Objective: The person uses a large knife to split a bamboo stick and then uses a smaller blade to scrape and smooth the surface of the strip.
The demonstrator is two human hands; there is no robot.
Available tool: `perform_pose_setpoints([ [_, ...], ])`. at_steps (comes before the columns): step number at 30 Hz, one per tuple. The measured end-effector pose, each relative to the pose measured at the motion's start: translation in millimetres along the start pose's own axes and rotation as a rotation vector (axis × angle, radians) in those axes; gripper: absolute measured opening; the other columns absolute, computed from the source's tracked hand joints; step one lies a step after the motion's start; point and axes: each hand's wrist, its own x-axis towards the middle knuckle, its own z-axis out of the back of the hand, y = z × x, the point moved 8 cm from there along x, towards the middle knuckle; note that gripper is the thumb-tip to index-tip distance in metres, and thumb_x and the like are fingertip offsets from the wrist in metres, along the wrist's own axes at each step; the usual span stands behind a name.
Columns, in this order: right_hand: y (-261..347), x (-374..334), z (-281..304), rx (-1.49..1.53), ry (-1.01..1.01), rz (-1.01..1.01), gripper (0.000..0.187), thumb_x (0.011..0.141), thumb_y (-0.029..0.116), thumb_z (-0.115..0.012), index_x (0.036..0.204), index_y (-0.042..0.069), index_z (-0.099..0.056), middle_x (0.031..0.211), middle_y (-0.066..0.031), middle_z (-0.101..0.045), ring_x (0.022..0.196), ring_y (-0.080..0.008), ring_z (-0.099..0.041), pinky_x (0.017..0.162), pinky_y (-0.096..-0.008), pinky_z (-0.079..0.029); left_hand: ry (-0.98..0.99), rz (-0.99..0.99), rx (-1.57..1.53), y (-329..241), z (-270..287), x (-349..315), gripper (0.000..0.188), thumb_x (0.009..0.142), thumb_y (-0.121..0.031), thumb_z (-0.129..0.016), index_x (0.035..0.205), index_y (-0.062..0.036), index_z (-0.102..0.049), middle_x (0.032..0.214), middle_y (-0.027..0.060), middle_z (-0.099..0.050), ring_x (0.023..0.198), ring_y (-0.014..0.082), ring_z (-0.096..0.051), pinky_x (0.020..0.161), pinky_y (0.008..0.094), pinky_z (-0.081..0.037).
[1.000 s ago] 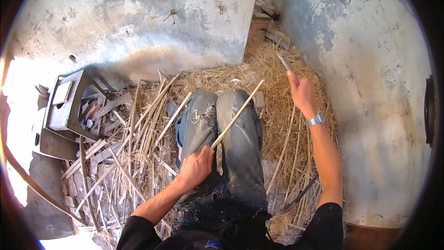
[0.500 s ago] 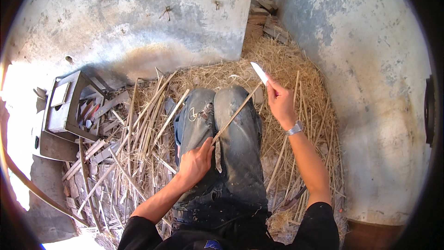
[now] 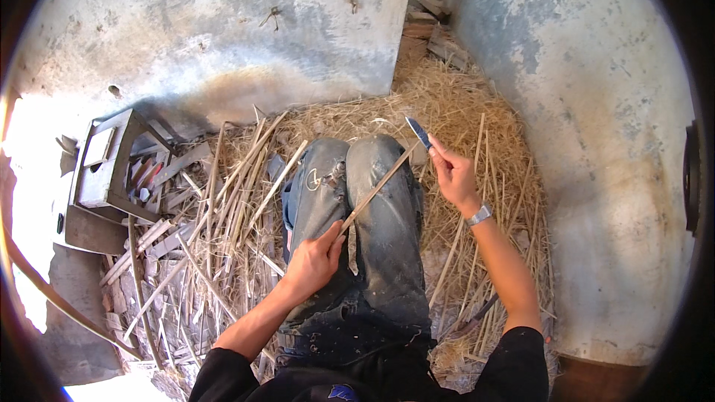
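My left hand (image 3: 313,259) is closed round the near end of a thin bamboo strip (image 3: 380,185). The strip slants up and to the right across my thighs, its far end just past my right knee. In my right hand (image 3: 453,179), closed on its handle, is a knife (image 3: 418,133) whose blade now looks dark. The blade points up and to the left, close beside the far end of the strip; whether they touch I cannot tell. Most of the knife's handle is hidden in my fingers. My dusty, worn trousers (image 3: 387,253) lie beneath the strip.
Long split strips (image 3: 231,201) lie heaped to my left, beside a wooden stool-like frame (image 3: 112,167) with scraps in it. Straw-like shavings (image 3: 462,112) cover the floor ahead and right. Weathered walls (image 3: 611,179) stand close ahead and on the right.
The knife has tipped slightly and moved a little down, its blade going from bright to dark. My right hand has shifted slightly. The left hand keeps its hold on the bamboo strip.
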Motion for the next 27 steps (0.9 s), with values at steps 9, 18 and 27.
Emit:
perform_pose_setpoints([
  [9, 27.6, -23.3, -48.9, 0.312, 0.316, 0.395, 0.032, 0.105, 0.016, -0.061, 0.135, 0.005, -0.068, 0.066, 0.0037, -0.055, 0.053, -0.0049, -0.043, 0.052, -0.0257, -0.041, 0.015, 0.041, -0.172, -10.0, -9.8, 19.1, 0.024, 0.101, -0.013, -0.061, 0.12, 0.0013, -0.066, 0.069, 0.0298, -0.06, 0.072, 0.0507, -0.064, 0.059, 0.049, -0.05],
  [18, 11.6, 24.2, 5.0, -0.042, 0.025, -0.084, 0.034, 0.107, 0.029, -0.058, 0.088, 0.002, -0.063, 0.057, -0.0065, -0.05, 0.046, -0.0159, -0.044, 0.047, -0.0375, -0.036, -0.048, 0.026, -0.075, 2.0, -13.7, 19.1, 0.034, 0.101, -0.016, -0.062, 0.129, 0.0022, -0.065, 0.073, 0.0319, -0.064, 0.074, 0.0494, -0.068, 0.064, 0.0512, -0.055],
  [27, -0.7, 26.9, -12.1, -0.258, -0.081, -0.098, 0.037, 0.107, 0.028, -0.058, 0.081, 0.002, -0.055, 0.056, -0.0181, -0.049, 0.045, -0.0337, -0.046, 0.045, -0.0423, -0.034, -0.036, 0.066, 0.152, -2.1, -23.1, 19.3, 0.04, 0.1, -0.018, -0.062, 0.137, -0.0033, -0.06, 0.067, 0.0279, -0.064, 0.065, 0.0485, -0.066, 0.062, 0.057, -0.053],
])
